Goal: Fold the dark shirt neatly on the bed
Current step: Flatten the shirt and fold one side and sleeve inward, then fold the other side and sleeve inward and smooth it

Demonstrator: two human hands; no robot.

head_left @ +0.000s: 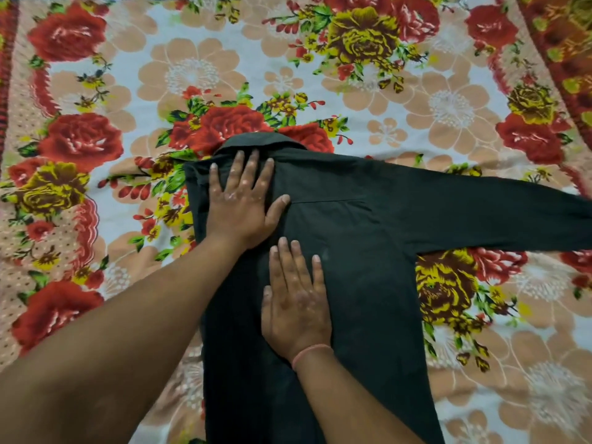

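The dark shirt point(368, 251) lies back-up on the bed, collar pointing away from me. Its left side is folded inward into a straight edge, while its right sleeve stretches out flat to the right edge of the view. My left hand point(243, 200) lies flat, fingers spread, on the folded part just below the collar. Flat on the middle of the shirt's back, a little lower, rests my right hand point(296, 302), with a pink band on its wrist. Neither hand grips the cloth.
A floral bedsheet point(160, 75) with red and yellow roses covers the whole bed around the shirt. The shirt's lower hem runs out of view at the bottom.
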